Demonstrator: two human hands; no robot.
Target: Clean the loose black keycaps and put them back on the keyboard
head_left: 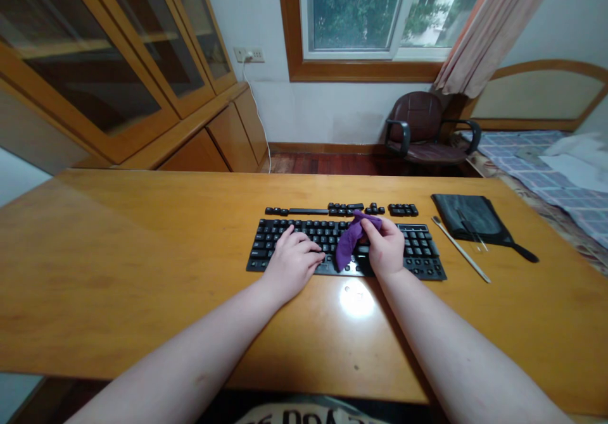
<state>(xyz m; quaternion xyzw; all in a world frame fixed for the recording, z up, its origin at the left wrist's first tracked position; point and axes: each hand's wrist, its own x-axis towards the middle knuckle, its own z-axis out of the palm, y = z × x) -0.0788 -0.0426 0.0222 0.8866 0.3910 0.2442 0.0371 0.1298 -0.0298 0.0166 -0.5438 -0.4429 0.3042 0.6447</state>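
Observation:
A black computer keyboard (259,245) lies flat on the wooden desk, some of its keycaps off along the bottom row and at the right. My left hand (293,256) rests on its left-middle part, palm down with the fingers spread. Over the right-middle keys, my right hand (386,247) pinches a purple cloth (349,242) between thumb and fingers. The cloth hangs down to the left and covers some keys. Loose black keycaps (349,209) stand in groups behind the keyboard, a long space bar (308,211) among them.
Right of the keyboard lie a thin pale brush (463,251) and a black pouch (475,218) with a wrist strap. A dark tool with thin wire ends (470,229) sits on the pouch. Beyond the desk are an office chair (420,123), a bed (541,152) and a glass-door cabinet (190,107).

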